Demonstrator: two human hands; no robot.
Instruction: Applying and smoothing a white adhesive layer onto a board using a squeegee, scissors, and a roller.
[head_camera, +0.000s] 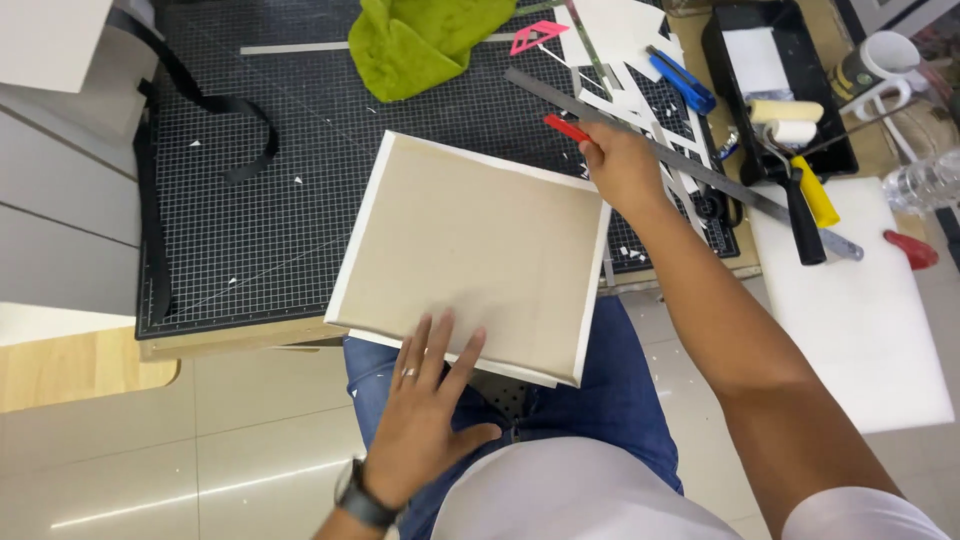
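A square beige board with a white border (470, 245) lies tilted across the near edge of a black gridded cutting mat (260, 200), overhanging my lap. My left hand (425, 410) rests flat with spread fingers on the board's near edge; it wears a ring and a dark wristwatch. My right hand (618, 165) is at the board's far right corner, closed on a small red tool (566, 127) whose tip sticks out to the left. A long metal ruler (680, 160) lies diagonally just beyond that hand.
A green cloth (425, 40) sits at the mat's far edge, with white paper offcuts (625, 85) and a blue cutter (682, 80) to its right. A black tray with paint rollers (775, 95), a mug (880, 60) and a white board (860, 310) stand to the right. A black strap (215, 110) curls at left.
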